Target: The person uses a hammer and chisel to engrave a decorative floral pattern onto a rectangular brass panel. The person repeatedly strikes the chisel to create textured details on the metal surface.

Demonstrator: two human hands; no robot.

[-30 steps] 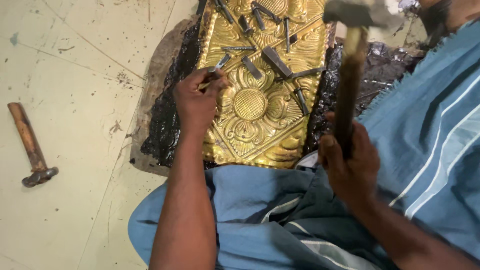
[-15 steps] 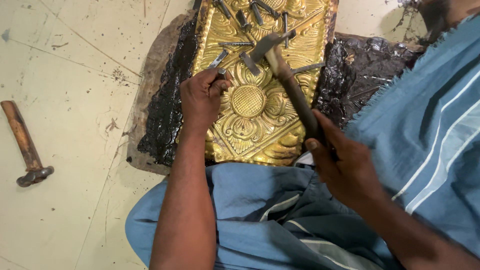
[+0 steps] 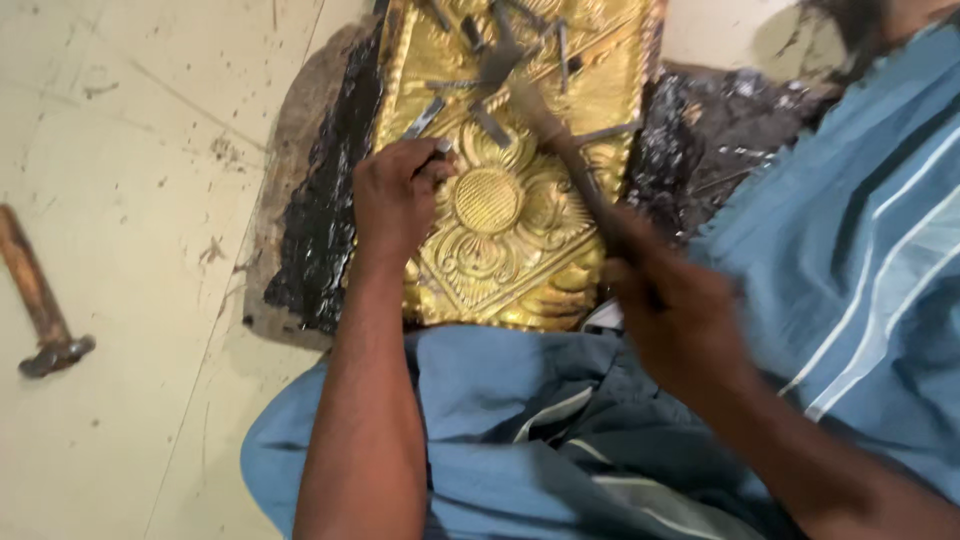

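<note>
Setting: a pale, scuffed and stained floor [image 3: 130,150], on which the work was laid out before a seated person. Nearest the camera, blue cloth with pale stripes [image 3: 520,430] was recorded, draped over the lap and drawn up to the lower edge of the work. Left hand [image 3: 395,195]: closed narrowly around a small metal punch [image 3: 440,150], whose tip was set against the relief just left of the central round boss; the grip was judged to keep the tool steady for striking. Right hand [image 3: 675,315]: wrapped tight round the wooden handle of a hammer [image 3: 545,125], blurred by motion, with its head over the upper part of the sheet, near the punch. Principal item: an embossed golden metal sheet [image 3: 510,240], rectangular, worked with a ribbed central medallion, petals and scrolled borders, and bedded on a black, tar-like mass [image 3: 320,220] over a brownish slab [image 3: 290,150], a bedding judged to support the thin metal against blows. Farther off, several loose steel punches [image 3: 560,45] were noted lying scattered on the upper part of the sheet, judged to be kept within reach. At far left, well apart from the work, a second hammer [image 3: 40,310] with a wooden handle lay flat on the floor. No packages, labels or signs were observed.
</note>
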